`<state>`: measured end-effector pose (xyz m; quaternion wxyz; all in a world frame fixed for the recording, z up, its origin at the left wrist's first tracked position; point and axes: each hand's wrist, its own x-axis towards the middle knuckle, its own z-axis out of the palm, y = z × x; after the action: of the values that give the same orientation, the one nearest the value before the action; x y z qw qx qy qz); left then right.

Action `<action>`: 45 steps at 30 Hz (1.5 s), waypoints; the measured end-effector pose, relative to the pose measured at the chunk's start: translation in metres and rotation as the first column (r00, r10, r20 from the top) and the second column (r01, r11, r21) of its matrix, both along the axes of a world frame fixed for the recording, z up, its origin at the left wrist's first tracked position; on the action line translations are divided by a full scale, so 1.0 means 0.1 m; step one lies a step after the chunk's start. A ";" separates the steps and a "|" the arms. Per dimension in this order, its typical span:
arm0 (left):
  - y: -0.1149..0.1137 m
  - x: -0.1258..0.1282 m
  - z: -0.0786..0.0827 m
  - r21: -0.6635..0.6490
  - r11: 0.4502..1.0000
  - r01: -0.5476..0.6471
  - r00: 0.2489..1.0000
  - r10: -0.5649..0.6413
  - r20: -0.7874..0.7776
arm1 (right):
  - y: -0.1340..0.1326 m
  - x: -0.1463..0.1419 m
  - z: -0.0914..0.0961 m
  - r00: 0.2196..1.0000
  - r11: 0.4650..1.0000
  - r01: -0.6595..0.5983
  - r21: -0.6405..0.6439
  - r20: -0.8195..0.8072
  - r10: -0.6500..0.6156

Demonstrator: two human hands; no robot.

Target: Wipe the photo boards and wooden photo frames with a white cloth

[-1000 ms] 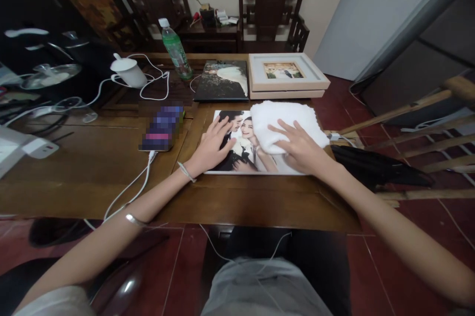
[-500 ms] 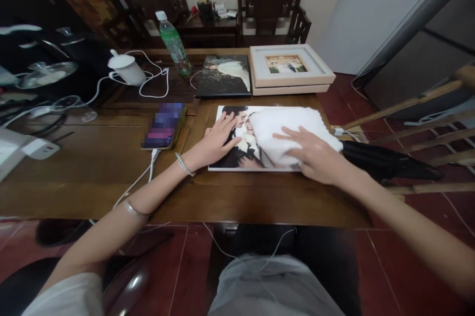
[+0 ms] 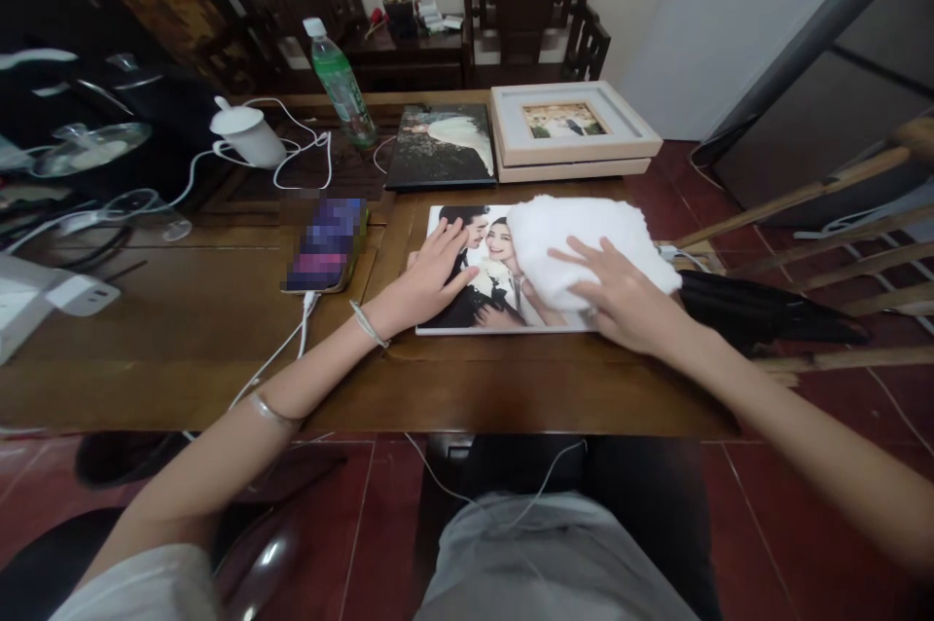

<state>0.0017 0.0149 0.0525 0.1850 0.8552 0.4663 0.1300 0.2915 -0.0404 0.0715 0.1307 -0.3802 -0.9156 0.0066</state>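
A white-edged photo panel [image 3: 496, 314] lies flat on the wooden table, printed with a couple in wedding clothes. My left hand [image 3: 434, 275] rests open on its left side, fingers stretched over the print. On the right half lies a fluffy white cloth [image 3: 613, 222], which covers much of that side and reaches past the panel's right edge. My right hand [image 3: 628, 295] presses on this cloth from above with its fingers spread. The palm's underside is hidden.
Behind the panel lie a dark wedding print [image 3: 442, 149] and a pale framed picture [image 3: 576, 129]. A green bottle [image 3: 342, 86], a lidded white cup [image 3: 248, 134] and a phone [image 3: 326, 246] on a charging cable stand or lie leftward. A wooden rack [image 3: 824, 261] is at right.
The cloth under my right hand has slid slightly right and away from me, baring more of the print's middle. My left hand keeps its place on the panel.
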 end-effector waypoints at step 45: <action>0.09 0.03 0.06 0.026 1.000 0.017 0.999 -0.016 -0.039 | 0.43 0.10 0.12 1.000 0.998 -0.008 -0.061 -0.019 0.007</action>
<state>0.0042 0.0244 0.0589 0.1655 0.8637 0.4611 0.1181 0.3011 0.0022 0.0839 0.1278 -0.3804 -0.9151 0.0387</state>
